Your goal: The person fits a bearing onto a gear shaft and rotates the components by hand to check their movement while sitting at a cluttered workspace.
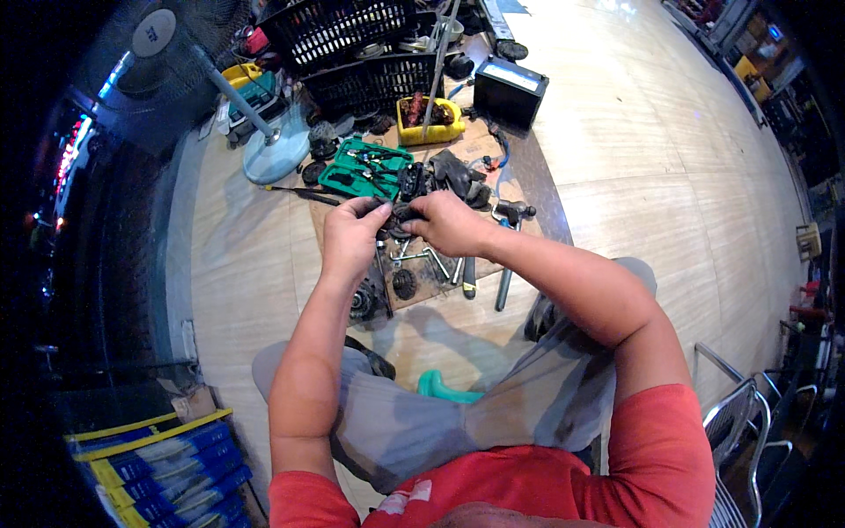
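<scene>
**Inspector:** Start at the fingers. What do they hold?

**Assistant:** Both hands are closed on one small dark part (398, 211), held up between them above the floor. The left hand (349, 238) pinches its left end with fingertips curled in; the right hand (449, 222) grips the right end, fingers wrapped over it.

**Inspector:** Orientation of the part?

**Assistant:** Its long axis runs left to right between the two hands, roughly level. Which end is the front I cannot tell; the fingers cover most of it.

**Inspector:** Directly below the hands?

**Assistant:** A brown board (440, 264) lying on the floor, carrying loose metal pieces: a wrench (422, 258), a round gear-like piece (404, 283) nearer the person, and a dark handled tool (504, 277) at the right edge.

**Inspector:** Farther out?

**Assistant:** Just beyond the hands, an open green tool case (363, 169) with sockets. Right of it, a heap of black parts (453, 174). Farther still, a yellow tray (429, 123), a black box (509, 92), and black crates (352, 44). Far left, a pedestal fan (264, 145) with a pale round base.

**Inspector:** Near side?

**Assistant:** The person's knees in grey trousers, a teal stool (444, 387) between them, and a metal chair (748, 440) at near right.
</scene>
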`<state>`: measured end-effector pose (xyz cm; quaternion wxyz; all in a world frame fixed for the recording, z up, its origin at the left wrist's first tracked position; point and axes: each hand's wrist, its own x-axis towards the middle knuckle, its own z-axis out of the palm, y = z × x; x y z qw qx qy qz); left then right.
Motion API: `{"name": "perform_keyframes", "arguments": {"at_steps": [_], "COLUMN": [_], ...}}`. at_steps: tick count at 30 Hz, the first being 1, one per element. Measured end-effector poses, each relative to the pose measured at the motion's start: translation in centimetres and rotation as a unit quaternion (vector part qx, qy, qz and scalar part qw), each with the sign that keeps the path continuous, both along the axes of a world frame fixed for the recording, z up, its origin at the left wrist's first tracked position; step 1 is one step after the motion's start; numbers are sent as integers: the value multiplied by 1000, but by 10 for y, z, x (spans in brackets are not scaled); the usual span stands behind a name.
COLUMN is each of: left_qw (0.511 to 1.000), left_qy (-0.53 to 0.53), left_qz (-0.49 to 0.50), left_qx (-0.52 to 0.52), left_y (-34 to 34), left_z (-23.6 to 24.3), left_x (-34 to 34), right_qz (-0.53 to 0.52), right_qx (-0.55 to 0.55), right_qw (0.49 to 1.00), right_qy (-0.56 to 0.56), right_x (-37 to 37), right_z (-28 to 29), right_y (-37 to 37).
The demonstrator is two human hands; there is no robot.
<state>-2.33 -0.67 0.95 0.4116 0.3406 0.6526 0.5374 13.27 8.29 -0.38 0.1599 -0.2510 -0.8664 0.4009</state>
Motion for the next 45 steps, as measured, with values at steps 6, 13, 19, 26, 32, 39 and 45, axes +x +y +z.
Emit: {"name": "perform_keyframes", "arguments": {"at_steps": [6, 13, 19, 26, 32, 39, 45], "left_qw": [999, 1000, 994, 990, 992, 986, 977], "left_qy": [32, -7, -86, -117, -62, -89, -136], "left_qz": [0, 21, 29, 10, 57, 107, 131], "left_qx": [0, 19, 60, 81, 93, 87, 101], "left_y": [1, 2, 1, 2, 0, 5, 8], "left_z": [-3, -5, -13, -6, -13, -25, -24], "left_x": [-1, 0, 4, 17, 16, 17, 18], "right_qz": [0, -15, -30, -5, -13, -4, 3], "right_qx": [54, 54, -47, -52, -66, -48, 5], "right_qw": [998, 998, 998, 999, 997, 998, 999], "right_qy": [-17, 16, 17, -4, 22, 43, 43], "right_x": [0, 1, 2, 1, -4, -8, -10], "right_z": [5, 6, 10, 15, 15, 5, 2], "right_y": [-3, 1, 4, -1, -9, -9, -9]}}
